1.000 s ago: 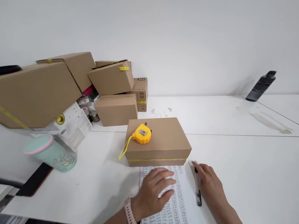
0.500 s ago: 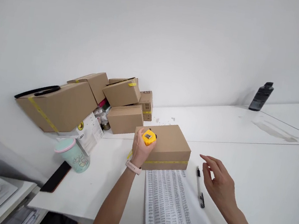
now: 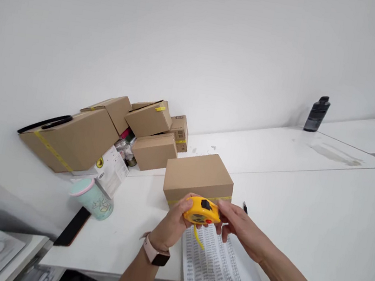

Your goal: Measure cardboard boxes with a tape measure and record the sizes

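A yellow tape measure [image 3: 202,211] with a black slider and a red button is gripped in my left hand [image 3: 175,223], which wears a watch on a pink strap. My right hand [image 3: 241,226] has its fingers closed at the tape measure's right end; exactly what they pinch is hidden. A yellow wrist strap dangles below the case. Just behind both hands sits a closed cardboard box [image 3: 200,173] with yellow tape along its side. A printed sheet [image 3: 217,271] lies under the hands, and a black pen [image 3: 245,207] pokes out past my right hand.
Several cardboard boxes [image 3: 71,137] are piled against the wall at left. A mint tumbler [image 3: 92,199] stands near a dark flat case [image 3: 73,227] at the table's left edge. A black bottle [image 3: 317,114] stands far right on the white table [image 3: 320,216].
My left hand has brought the tape measure from the box top down toward me and turned it. My right hand has moved left from beside the pen onto the tape measure.
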### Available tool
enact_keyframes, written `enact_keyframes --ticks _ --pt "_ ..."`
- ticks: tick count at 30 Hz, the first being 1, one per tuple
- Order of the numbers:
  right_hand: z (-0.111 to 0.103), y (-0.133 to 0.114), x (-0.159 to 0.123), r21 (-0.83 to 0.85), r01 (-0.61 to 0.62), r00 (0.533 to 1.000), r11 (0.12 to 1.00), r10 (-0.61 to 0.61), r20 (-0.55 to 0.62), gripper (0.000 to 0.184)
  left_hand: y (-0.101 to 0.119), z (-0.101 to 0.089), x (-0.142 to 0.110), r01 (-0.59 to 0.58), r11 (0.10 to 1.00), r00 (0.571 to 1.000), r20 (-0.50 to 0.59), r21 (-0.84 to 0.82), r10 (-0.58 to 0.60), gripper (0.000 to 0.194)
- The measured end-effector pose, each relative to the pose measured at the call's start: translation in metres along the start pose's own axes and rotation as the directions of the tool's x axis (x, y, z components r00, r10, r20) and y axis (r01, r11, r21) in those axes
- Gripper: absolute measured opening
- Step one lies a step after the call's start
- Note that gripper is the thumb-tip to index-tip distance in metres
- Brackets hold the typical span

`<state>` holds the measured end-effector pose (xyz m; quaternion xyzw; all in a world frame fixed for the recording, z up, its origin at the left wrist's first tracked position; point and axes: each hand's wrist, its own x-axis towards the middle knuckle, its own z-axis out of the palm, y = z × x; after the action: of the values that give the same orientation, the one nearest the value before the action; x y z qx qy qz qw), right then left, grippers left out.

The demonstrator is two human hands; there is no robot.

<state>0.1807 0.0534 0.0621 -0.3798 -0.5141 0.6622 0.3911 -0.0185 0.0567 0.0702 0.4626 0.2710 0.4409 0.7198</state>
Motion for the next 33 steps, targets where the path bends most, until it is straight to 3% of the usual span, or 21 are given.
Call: enact_keyframes --ticks 7,11,13,16,18,20,25,33 --pt "0.004 0.024 0.0 0.151 -0.134 0.991 0.979 0.13 0.035 0.057 -0.013 -0.003 -0.011 -0.007 0.995 0.999 0.053 0.096 0.002 0.049" --pt "-0.013 0.011 0.012 0.28 -0.101 0.994 0.955 0.108 -0.01 0.055 -0.006 -0.015 -0.007 -0.036 0.969 0.989 -0.128 0.246 0.07 0.038" --pt "-0.036 -0.002 0.024 0.281 -0.002 0.99 0.96 0.041 -0.133 0.052 0.005 -0.033 -0.002 -0.083 0.94 0.951 -0.255 0.331 0.174 0.042" --pt "-0.08 -0.02 0.049 0.144 0.16 0.942 0.976 -0.107 -0.318 0.049 0.024 -0.07 0.01 -0.206 0.889 0.849 -0.376 0.41 0.37 0.05" --pt "-0.105 -0.024 0.07 0.0 0.159 0.925 0.987 -0.149 -0.349 0.049 0.034 -0.096 0.021 -0.252 0.871 0.804 -0.411 0.421 0.431 0.054" --pt "-0.122 -0.018 0.091 -0.106 0.113 0.904 0.988 -0.147 -0.401 0.052 0.037 -0.119 0.031 -0.269 0.863 0.784 -0.424 0.428 0.454 0.054" --pt "-0.136 0.009 0.129 -0.222 0.009 0.872 0.975 -0.116 -0.475 0.049 0.031 -0.153 0.046 -0.258 0.876 0.798 -0.422 0.409 0.431 0.054" --pt "-0.132 0.016 0.15 -0.304 -0.005 0.859 0.953 -0.151 -0.488 0.045 0.031 -0.171 0.054 -0.262 0.902 0.821 -0.413 0.343 0.395 0.054"
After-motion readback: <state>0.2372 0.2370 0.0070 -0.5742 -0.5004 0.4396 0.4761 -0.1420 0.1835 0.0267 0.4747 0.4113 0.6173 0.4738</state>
